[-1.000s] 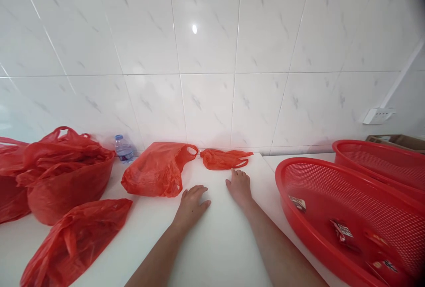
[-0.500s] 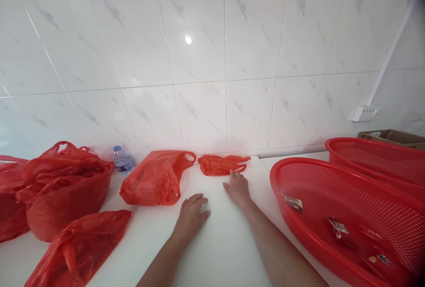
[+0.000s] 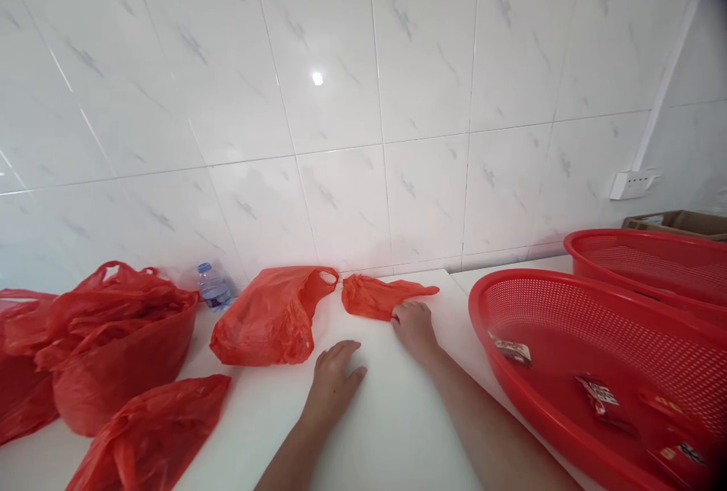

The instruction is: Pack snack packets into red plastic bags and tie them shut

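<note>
Against the wall lies a small flattened red plastic bag [image 3: 375,295]. My right hand [image 3: 416,328] is at its front edge, fingers curled onto the plastic in a pinch. Lower and to the left, my left hand [image 3: 335,381] rests over the white tabletop with its fingers apart, holding nothing. A larger red plastic bag [image 3: 266,320], its handle loop toward the small bag, lies just beyond my left hand and is not touched.
Several filled red bags [image 3: 122,354] crowd the left side, by a water bottle [image 3: 214,288]. On the right, a red plastic basket [image 3: 494,301] holds a few small wrapped packets [image 3: 605,400]. Behind it stand a second red basket [image 3: 641,245] and a cardboard box [image 3: 670,224].
My right hand has closed on the small bag's edge, and the bag has spread and shifted. The camera has tilted up slightly. My left hand stays open.
</note>
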`<state>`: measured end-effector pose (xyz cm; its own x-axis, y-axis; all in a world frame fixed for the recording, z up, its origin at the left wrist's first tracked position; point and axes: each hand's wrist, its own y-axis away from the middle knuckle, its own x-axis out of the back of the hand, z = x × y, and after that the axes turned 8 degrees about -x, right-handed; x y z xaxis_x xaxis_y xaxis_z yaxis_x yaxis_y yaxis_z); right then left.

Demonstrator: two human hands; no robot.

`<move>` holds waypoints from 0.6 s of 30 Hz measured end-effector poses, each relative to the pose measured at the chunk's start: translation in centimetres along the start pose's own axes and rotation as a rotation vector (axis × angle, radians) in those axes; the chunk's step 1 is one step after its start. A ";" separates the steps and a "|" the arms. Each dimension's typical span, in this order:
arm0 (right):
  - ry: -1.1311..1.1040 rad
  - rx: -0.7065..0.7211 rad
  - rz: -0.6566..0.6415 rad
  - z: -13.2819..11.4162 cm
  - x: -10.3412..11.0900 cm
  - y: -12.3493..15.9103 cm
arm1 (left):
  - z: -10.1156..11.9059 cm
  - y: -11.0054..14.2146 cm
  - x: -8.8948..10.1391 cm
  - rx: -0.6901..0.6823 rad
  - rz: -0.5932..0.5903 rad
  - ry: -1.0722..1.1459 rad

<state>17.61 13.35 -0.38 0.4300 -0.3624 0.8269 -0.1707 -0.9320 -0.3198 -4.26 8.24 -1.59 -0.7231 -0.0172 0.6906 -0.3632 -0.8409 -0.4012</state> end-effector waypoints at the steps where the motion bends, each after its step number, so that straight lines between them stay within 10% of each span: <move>1: -0.018 0.025 -0.015 -0.4 0.1 0.6 | 0.1 -0.1 0.0 0.004 0.027 0.050; 6: -0.125 0.139 -0.106 -3.7 -0.2 5.0 | 0.8 -0.2 0.2 0.064 0.204 0.271; 11: -0.606 0.316 -0.263 -6.4 -0.4 9.1 | 1.1 -0.3 0.4 0.091 0.126 0.556; 18: -0.724 0.097 -0.381 -6.6 0.3 8.6 | 1.1 -0.3 0.0 0.138 0.112 0.741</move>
<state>10.40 5.28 0.19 0.9137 0.0974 0.3945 0.1659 -0.9756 -0.1435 -3.52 7.87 -0.76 -0.9743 0.2204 0.0464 -0.2232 -0.9163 -0.3325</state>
